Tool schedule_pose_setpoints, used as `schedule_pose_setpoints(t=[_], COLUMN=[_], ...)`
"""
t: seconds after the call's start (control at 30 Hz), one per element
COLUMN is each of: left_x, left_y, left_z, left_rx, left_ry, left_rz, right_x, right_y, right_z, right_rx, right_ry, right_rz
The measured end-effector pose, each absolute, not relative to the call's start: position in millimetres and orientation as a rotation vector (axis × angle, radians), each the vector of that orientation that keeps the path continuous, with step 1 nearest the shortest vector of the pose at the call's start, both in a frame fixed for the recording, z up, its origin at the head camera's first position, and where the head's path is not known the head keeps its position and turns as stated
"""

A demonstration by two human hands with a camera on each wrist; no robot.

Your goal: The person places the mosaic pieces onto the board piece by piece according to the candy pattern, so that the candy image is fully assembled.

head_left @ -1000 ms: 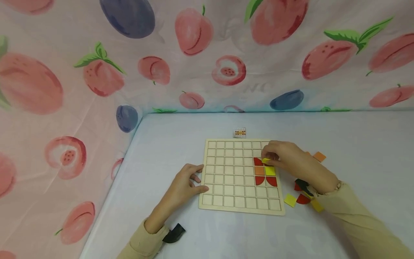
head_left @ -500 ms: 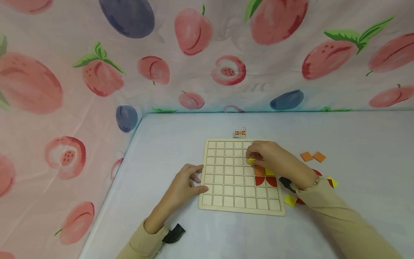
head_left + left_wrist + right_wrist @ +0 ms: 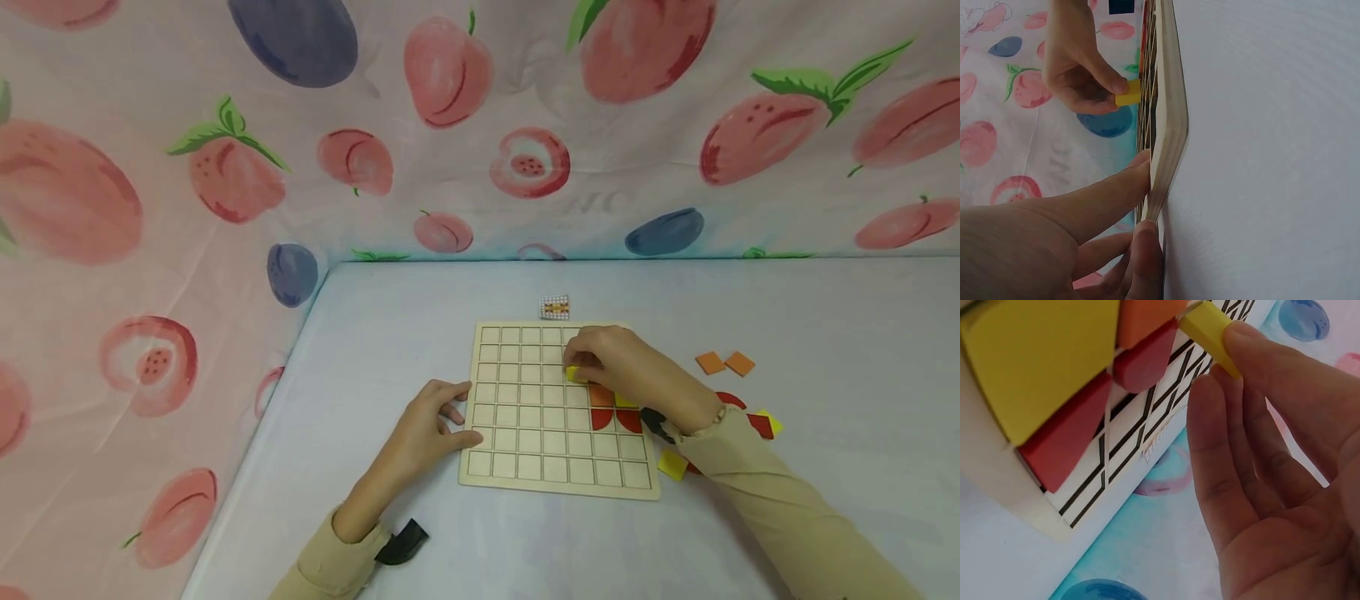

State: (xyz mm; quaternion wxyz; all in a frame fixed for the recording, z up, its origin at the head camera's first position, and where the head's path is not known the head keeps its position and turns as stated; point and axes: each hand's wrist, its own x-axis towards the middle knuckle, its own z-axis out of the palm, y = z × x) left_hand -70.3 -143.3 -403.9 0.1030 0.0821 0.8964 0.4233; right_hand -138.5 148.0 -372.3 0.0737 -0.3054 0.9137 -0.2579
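Left hand (image 3: 422,427): fingers apart, fingertips and thumb touching the left edge of the grid board (image 3: 555,469), pinching nothing
Picture card (image 3: 555,307): on the desk (image 3: 360,350), just beyond the board's far edge
Held yellow tile (image 3: 576,374): tilted, at the third row from the board's far edge, third column from its right edge; I cannot tell whether it touches the cell
Handling: probably light, stiff and smooth, hard to break but easy to let slip; best taken by two opposite edges, with the underside left free
Right hand (image 3: 611,354): thumb and finger pinching the held yellow tile
Filled cells by the board's right edge: orange square (image 3: 602,395), then yellow square (image 3: 626,401) in the edge column; near red pieces (image 3: 602,418) in the row below, far red pieces (image 3: 1066,437) in the row above, plain in the right wrist view
Loose off the board's right edge: yellow loose square (image 3: 672,464) beside the near right corner, two orange tiles (image 3: 710,362), loose red pieces (image 3: 729,399) and a part-covered yellow piece (image 3: 776,425) by the right sleeve (image 3: 780,492)
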Motion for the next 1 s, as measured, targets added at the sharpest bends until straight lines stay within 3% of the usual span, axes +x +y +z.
schedule_pose_setpoints(t=[1.0], left_x=[-70.5], left_y=[-143.8], left_z=[-403.8], left_rx=[0.253], left_ry=[2.64], left_rz=[1.251], right_x=[-140.3], right_y=[152.3], right_z=[-380.3], right_rx=[-0.846], right_ry=[2.719], right_rz=[-0.69])
